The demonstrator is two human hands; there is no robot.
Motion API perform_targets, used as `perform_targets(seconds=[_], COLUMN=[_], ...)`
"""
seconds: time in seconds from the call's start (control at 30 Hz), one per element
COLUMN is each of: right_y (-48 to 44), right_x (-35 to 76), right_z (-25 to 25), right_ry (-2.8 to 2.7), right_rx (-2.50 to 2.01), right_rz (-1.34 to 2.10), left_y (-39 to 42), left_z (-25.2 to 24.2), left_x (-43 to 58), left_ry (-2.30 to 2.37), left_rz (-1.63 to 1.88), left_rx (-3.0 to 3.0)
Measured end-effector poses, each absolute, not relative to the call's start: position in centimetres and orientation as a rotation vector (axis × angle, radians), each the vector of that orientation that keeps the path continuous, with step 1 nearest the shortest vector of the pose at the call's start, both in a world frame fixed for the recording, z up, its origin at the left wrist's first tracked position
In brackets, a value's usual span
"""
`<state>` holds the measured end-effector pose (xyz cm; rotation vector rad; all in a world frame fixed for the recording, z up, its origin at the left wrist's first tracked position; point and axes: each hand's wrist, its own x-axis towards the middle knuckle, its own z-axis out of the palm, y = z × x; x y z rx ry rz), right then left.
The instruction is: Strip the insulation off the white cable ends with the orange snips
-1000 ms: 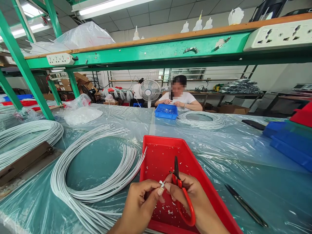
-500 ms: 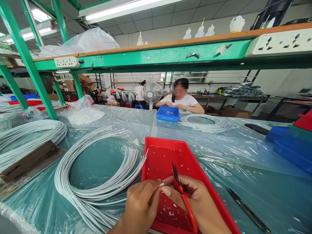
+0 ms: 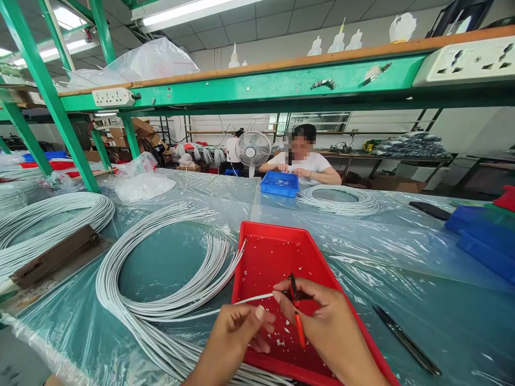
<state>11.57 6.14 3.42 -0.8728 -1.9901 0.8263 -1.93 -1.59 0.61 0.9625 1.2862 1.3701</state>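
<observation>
Over the red bin (image 3: 277,231), my right hand (image 3: 322,316) holds small red-handled scissors (image 3: 298,321), their dark blades pointing up. The thumb and fingertip of that same hand pinch the end of one white cable (image 3: 255,297). Just below the cable is my left hand (image 3: 237,335), fingers loosely curled and apart, with nothing visible in them. To the left lies a coiled bundle of white cables (image 3: 110,284) on the plastic-covered table. White scraps are scattered in the bin.
Black tweezers (image 3: 406,339) lie right of the bin. At left are another cable coil (image 3: 96,206) and a brown metal block (image 3: 56,256). Across the table a person (image 3: 309,161) works by a blue tray (image 3: 279,185). A green shelf beam (image 3: 273,88) spans overhead.
My left hand has let go of the cable end and moved down and slightly left. My right hand now pinches the cable, and the scissors have shifted in its grip.
</observation>
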Motion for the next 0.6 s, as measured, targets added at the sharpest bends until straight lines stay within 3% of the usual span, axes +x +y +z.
perform_targets(seconds=[0.17, 0.27, 0.6], right_y=[5.8, 5.7, 4.1], right_x=[11.4, 10.9, 10.9], right_z=[3.0, 2.2, 1.6], right_ry=[-2.119, -2.115, -2.073], right_rx=[-0.290, -0.120, -0.285], right_rz=[0.048, -0.246, 0.117], left_y=[-0.2, -0.1, -0.6], left_z=[1.2, 1.8, 2.6], left_x=[-3.0, -3.3, -3.8], left_ry=[0.975, 0.939, 0.967], left_rz=[1.404, 1.464, 1.788], left_rx=[0.564, 0.507, 0.833])
